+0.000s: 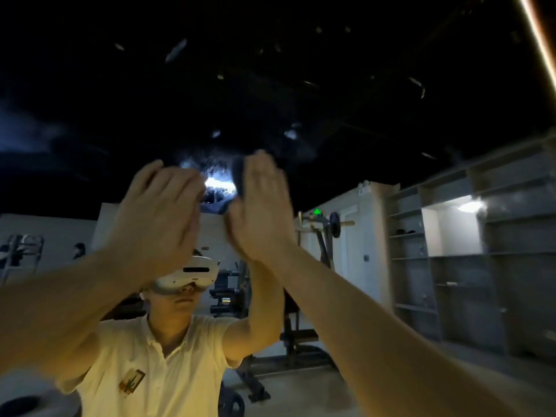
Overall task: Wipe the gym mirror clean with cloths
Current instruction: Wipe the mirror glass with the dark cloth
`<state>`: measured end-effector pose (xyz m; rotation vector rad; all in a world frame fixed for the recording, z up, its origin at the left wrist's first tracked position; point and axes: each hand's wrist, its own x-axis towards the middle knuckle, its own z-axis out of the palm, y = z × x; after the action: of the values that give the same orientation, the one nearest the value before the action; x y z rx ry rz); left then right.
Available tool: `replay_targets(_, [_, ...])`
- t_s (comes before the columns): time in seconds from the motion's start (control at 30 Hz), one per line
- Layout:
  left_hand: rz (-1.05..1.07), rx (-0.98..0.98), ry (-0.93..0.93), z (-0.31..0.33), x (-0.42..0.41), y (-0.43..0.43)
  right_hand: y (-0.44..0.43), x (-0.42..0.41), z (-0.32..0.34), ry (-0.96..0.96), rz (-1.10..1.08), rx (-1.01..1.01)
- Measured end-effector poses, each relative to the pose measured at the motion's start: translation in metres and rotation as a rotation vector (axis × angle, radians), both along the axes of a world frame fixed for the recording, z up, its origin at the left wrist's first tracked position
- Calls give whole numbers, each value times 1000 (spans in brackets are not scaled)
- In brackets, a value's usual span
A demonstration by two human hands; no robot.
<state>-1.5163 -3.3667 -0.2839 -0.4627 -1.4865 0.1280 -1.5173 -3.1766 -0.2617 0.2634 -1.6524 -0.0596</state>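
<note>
Both hands are up on the mirror (331,85), side by side with a small gap, above the reflected head.

Right hand (260,206): grip flat, fingers straight and together, palm pressing a dark cloth (237,177) onto the glass. The cloth's edge sticks out past the left side of the fingers; the rest is hidden under the hand.

Left hand (159,212): grip also flat, fingers straight and slightly spread, laid against the glass. Can't tell if a cloth sits under it.

Between the hands there's a bright, wet-looking patch (218,185) on the glass. The upper mirror is dark, with scattered pale smears (176,50).

The reflection shows the person in a white headset (192,273) and pale polo shirt (156,365), a weight machine (325,233) behind, and grey shelving (427,251) off to the right. Both hands are a bit motion-blurred.
</note>
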Motion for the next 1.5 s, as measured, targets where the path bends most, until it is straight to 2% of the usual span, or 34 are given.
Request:
replay_targets(0.07, [-27, 37, 11, 21, 6, -2, 8, 2, 7, -27, -49, 272])
replay_targets(0.1, [-21, 41, 10, 30, 6, 0, 23, 2, 14, -28, -85, 305])
replay_targets(0.13, [-2, 31, 6, 37, 4, 3, 41, 1, 21, -22, -107, 251])
replay_targets(0.23, [93, -43, -18, 50, -5, 20, 109, 0, 48, -21, -186, -152])
replay_targets(0.3, [171, -83, -12, 55, -11, 32, 148, 4, 62, -100, -242, -419])
replay_targets(0.37, [195, -106, -10, 56, -17, 39, 164, 7, 74, -155, -171, -654])
replay_targets(0.43, [192, -115, 4, 55, -20, 40, 149, 2, 80, -115, -89, -750])
replay_targets(0.47, [188, -116, 12, 54, -20, 40, 130, 0, 80, -58, -68, -707])
replay_targets(0.53, [187, -113, 17, 53, -21, 39, 82, -3, 75, 71, -28, -449])
replay_targets(0.6, [185, -109, 13, 52, -21, 38, 43, -5, 71, 83, 6, -89])
replay_targets(0.67, [180, -109, 5, 51, -20, 38, 35, -5, 76, 36, -13, 170])
replay_targets(0.73, [186, -113, 5, 50, -19, 36, 59, -3, 88, 49, -68, 205])
replay_targets(0.8, [204, -118, 14, 50, -21, 34, 100, -2, 100, 71, -92, 14])
replay_targets(0.87, [216, -119, 20, 49, -23, 35, 145, -3, 105, 71, -108, -280])
replay_targets(0.97, [211, -113, 29, 50, -26, 35, 166, -3, 108, 1, -81, -672])
replay_targets(1.03, [200, -114, 36, 50, -27, 35, 140, -5, 115, 1, -25, -743])
replay_targets(1.1, [177, -115, 42, 50, -25, 35, 95, -4, 115, 66, -33, -597])
replay_targets(1.17, [97, -94, 58, 48, -19, 35, 44, -5, 103, 93, -7, -305])
replay_targets(1.27, [-150, 19, 75, 46, -5, 26, -8, -1, 60, -4, 152, 141])
replay_targets(1.37, [-164, 113, 34, 48, -4, -8, 7, 1, 24, -54, 1, 496])
replay_targets(1.4, [-119, 122, 11, 48, -5, -24, 23, 4, 25, -49, -37, 492])
replay_targets(1.43, [-71, 123, -12, 48, -6, -39, 39, 6, 31, -41, -33, 396])
replay_targets(1.5, [4, 115, -49, 45, -7, -63, 72, 8, 54, 11, 15, 50])
